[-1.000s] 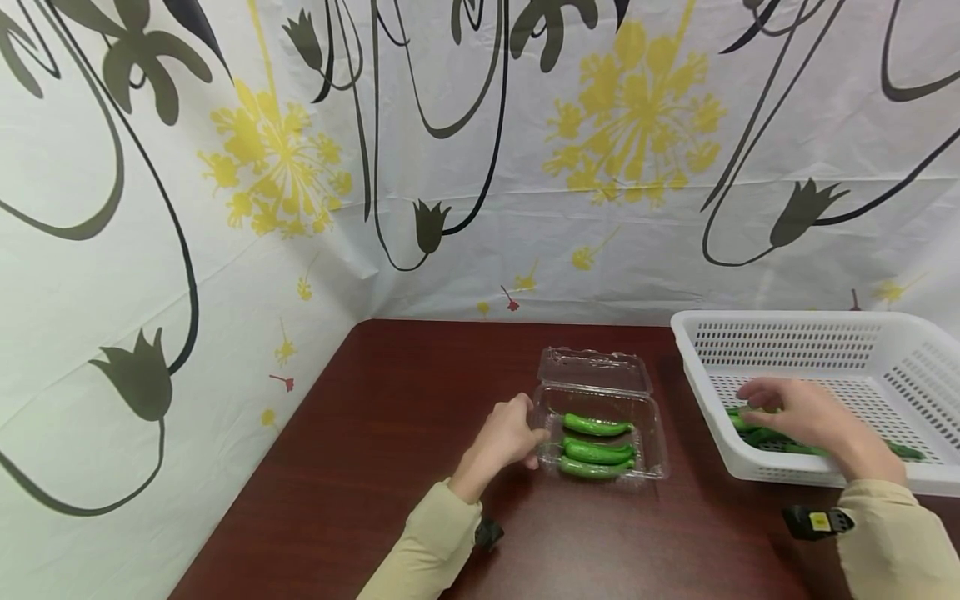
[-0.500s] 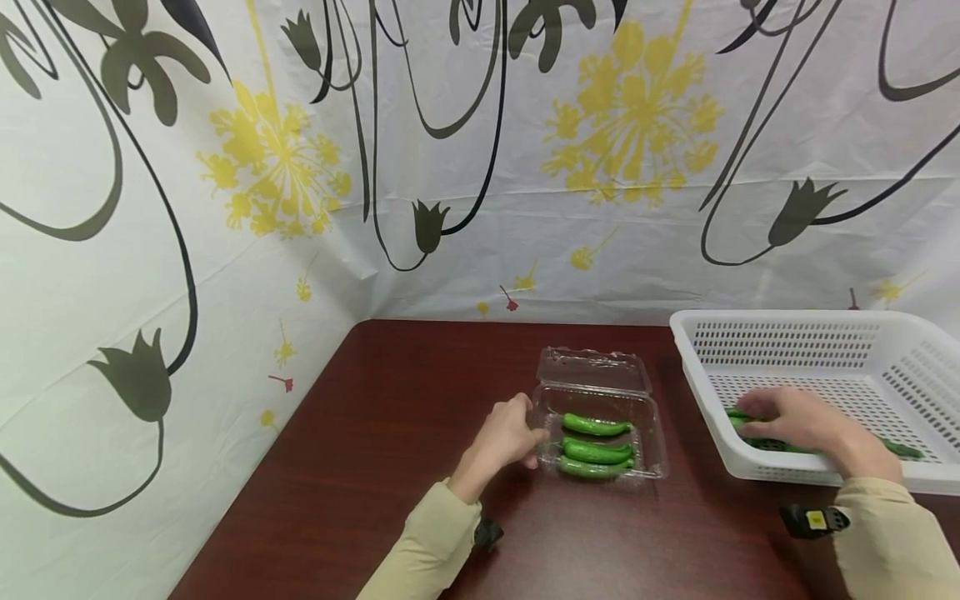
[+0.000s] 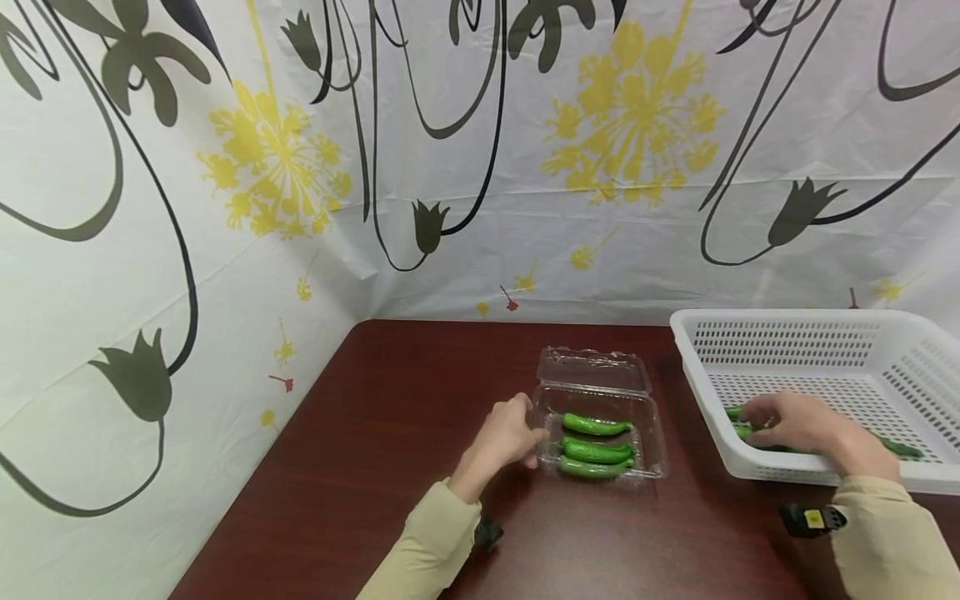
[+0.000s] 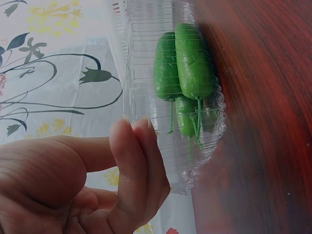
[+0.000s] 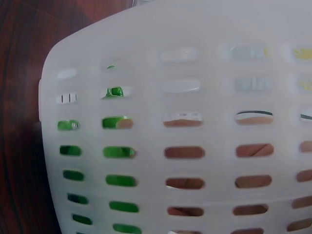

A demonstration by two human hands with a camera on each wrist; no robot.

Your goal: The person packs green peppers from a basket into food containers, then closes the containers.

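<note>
Sleeves (image 3: 423,542): pale, entering from the bottom of the head view, one left of centre, one at the lower right.
Worktop (image 3: 352,467): dark reddish wood across the lower half of the frame, carrying the containers.
Left hand (image 3: 502,437): lower centre, fingers bent and nearly closed, seeming to pinch the left edge of the clear box (image 3: 654,433), probably to steady so light a thing.
Right hand (image 3: 806,423): lower right, half curled, reaching over the front wall of the white basket (image 3: 780,468); a fingertip meets green behind the slots in the right wrist view (whether it has a grip is hidden).
Green vegetables (image 3: 597,452): three in the clear box, right of centre, laid crosswise, the lower two close together; perhaps lined up so they lie flat.
Other vegetables (image 3: 900,448): loose along the white basket's front, partly under the right hand.
White basket: right edge of the frame, just beside the clear box, presumably for a short reach.
Lid (image 3: 596,371): folded back up the frame, likely so the opening is free.
Sheet (image 3: 442,167): flower-patterned, filling the upper half.
</note>
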